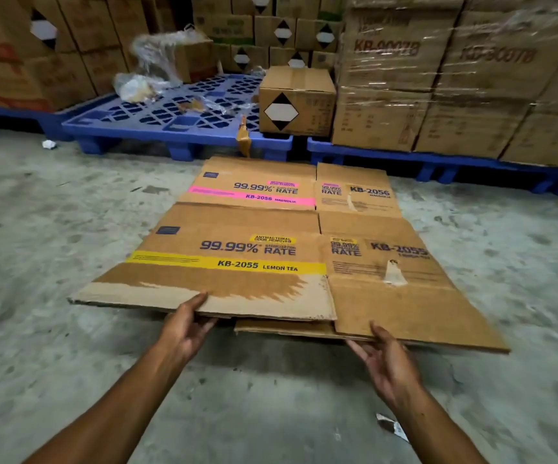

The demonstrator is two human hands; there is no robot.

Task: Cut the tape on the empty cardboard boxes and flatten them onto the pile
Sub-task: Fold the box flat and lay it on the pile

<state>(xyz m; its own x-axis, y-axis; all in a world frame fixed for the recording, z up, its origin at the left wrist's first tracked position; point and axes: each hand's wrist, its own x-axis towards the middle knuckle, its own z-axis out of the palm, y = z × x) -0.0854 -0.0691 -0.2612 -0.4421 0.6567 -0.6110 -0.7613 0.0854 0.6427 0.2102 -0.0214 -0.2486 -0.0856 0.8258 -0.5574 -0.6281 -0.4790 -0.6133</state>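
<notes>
Both hands (187,326) (388,360) grip flattened box (237,256) atop pile (284,328).

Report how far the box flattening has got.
Done: the yellow-striped Lemon Tea box and the pink-striped Magnolia box are flattened, on the floor pile. In hand: the left hand and right hand grip the Lemon Tea box's near edge, fingers over it. Left: a closed box on the blue pallet may be next; whether it's empty can't be told.
</notes>
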